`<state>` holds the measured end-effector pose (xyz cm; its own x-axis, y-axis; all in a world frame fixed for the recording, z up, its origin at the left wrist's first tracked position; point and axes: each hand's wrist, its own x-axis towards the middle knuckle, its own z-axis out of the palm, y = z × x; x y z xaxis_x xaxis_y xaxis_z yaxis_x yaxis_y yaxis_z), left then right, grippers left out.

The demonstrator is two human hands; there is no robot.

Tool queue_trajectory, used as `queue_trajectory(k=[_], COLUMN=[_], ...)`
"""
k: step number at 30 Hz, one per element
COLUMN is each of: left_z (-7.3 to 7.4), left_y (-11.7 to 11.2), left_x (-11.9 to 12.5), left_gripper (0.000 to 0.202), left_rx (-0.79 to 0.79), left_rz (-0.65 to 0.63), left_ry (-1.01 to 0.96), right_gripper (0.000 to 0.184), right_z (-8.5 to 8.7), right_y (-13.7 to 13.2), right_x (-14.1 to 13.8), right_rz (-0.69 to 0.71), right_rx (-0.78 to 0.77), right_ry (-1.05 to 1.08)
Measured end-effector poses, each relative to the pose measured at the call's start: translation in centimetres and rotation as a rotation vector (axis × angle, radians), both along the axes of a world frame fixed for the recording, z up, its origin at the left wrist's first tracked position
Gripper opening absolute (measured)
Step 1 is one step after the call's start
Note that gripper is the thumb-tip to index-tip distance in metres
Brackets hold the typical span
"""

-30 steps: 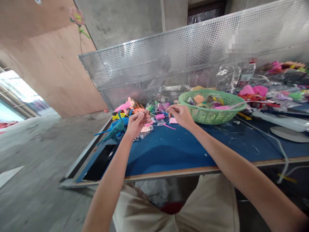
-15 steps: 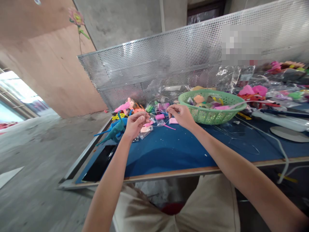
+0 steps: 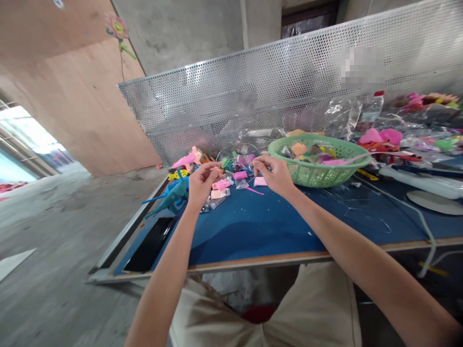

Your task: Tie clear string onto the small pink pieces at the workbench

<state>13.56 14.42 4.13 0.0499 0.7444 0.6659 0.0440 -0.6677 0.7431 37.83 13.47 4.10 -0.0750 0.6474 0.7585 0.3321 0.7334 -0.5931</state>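
Observation:
My left hand (image 3: 203, 184) is raised over the left part of the blue table, thumb and forefinger brought together. My right hand (image 3: 273, 174) pinches in front of the green basket (image 3: 318, 174). A thin clear line (image 3: 237, 145), very faint, curves in a loop between the two hands; its ends are hidden by the fingers. Behind and between the hands lie small pink pieces (image 3: 240, 175) and clear plastic bags (image 3: 241, 184). Blue and teal toy dinosaurs (image 3: 170, 198) lie just left of my left hand.
A black phone (image 3: 150, 245) lies at the table's left corner. A perforated metal panel (image 3: 202, 101) stands along the back. Toward the right are a bottle with a red cap (image 3: 372, 108), a white cable (image 3: 408, 205) and bagged toys. Loose bits dot the blue tabletop (image 3: 246, 236).
My left hand has turned slightly and its fingers have shifted, uncovering more of a pink piece. The loop of line looks fainter. My right hand has barely moved.

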Motion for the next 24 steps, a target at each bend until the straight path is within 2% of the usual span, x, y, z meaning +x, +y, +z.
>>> queue_trajectory(k=[6, 11, 14, 17, 20, 24], left_z=[-0.2, -0.1, 0.1, 0.3, 0.3, 0.2], left_y=[0.0, -0.7, -1.1, -1.1, -0.6, -0.2], left_x=[0.3, 0.8, 1.1, 1.0, 0.5, -0.4], left_gripper=[0.020, 0.018, 0.017, 0.021, 0.032, 0.041], left_rx=[0.146, 0.156, 0.152, 0.073, -0.091, -0.304], left_rz=[0.098, 0.243, 0.255, 0.134, -0.099, -0.345], left_ry=[0.016, -0.006, -0.062, -0.098, -0.127, -0.147], right_gripper=[0.028, 0.029, 0.030, 0.030, 0.030, 0.031], right_z=[-0.1, -0.3, -0.3, -0.1, 0.1, 0.1], right_y=[-0.3, -0.3, -0.4, -0.5, -0.4, 0.2], right_x=[-0.3, -0.4, -0.4, -0.3, -0.1, 0.5], right_rz=[-0.110, -0.121, -0.115, -0.117, -0.086, 0.087], right_rx=[0.178, 0.201, 0.201, 0.175, 0.087, -0.046], right_ry=[-0.088, -0.109, -0.123, -0.102, -0.040, 0.045])
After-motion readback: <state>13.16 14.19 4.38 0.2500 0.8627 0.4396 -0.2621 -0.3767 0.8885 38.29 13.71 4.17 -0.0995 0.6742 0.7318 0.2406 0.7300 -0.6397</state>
